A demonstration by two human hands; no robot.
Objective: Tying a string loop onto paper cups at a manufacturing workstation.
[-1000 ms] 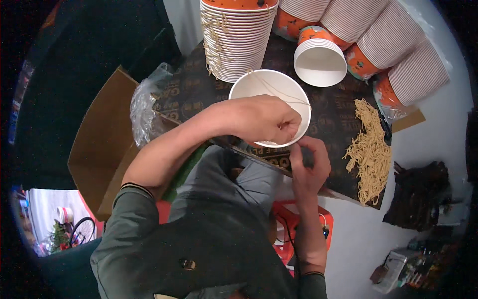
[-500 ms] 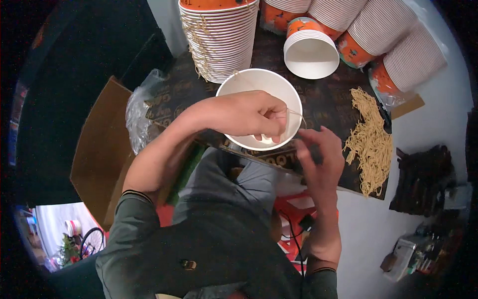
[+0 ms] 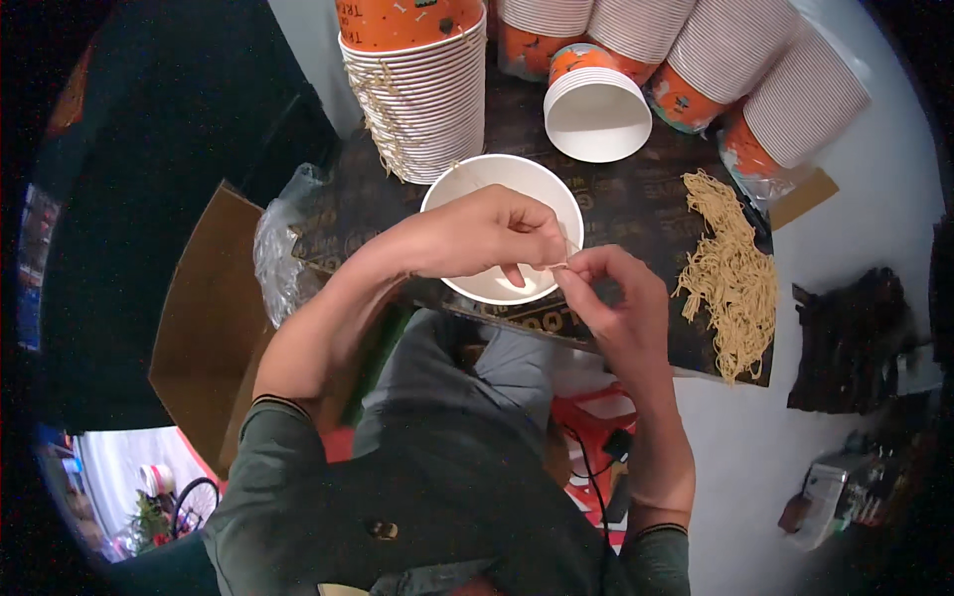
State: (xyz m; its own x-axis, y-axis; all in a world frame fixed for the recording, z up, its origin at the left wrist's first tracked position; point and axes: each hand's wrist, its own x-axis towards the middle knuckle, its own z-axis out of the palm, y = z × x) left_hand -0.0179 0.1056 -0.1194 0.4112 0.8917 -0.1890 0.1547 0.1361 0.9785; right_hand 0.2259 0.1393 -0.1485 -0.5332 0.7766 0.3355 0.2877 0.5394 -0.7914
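A white-lined paper bucket (image 3: pixel 542 181) stands mouth-up at the near edge of the dark table. My left hand (image 3: pixel 495 236) reaches over its mouth from the left, fingers curled at the right-hand rim. Opposite it, my right hand (image 3: pixel 626 296) pinches with thumb and forefinger just at that rim. Between the two sets of fingertips runs a thin pale cord (image 3: pixel 568 241), which both hands grip. The far side of the rim has another bit of cord on it. My left fingers partly hide the bucket's inside.
Behind the bucket rises a tall nested stack of orange-and-white buckets (image 3: pixel 427 104), cords dangling down its left side. One bucket (image 3: pixel 599 121) lies tipped, near more wrapped stacks (image 3: pixel 730 50). A heap of tan cords (image 3: pixel 733 288) covers the table's right end. At left are clear plastic (image 3: pixel 285 243) and a cardboard box (image 3: pixel 204 328).
My right hand has moved up and left to meet the left fingertips at the rim and pinch the cord. The whole view has shifted slightly.
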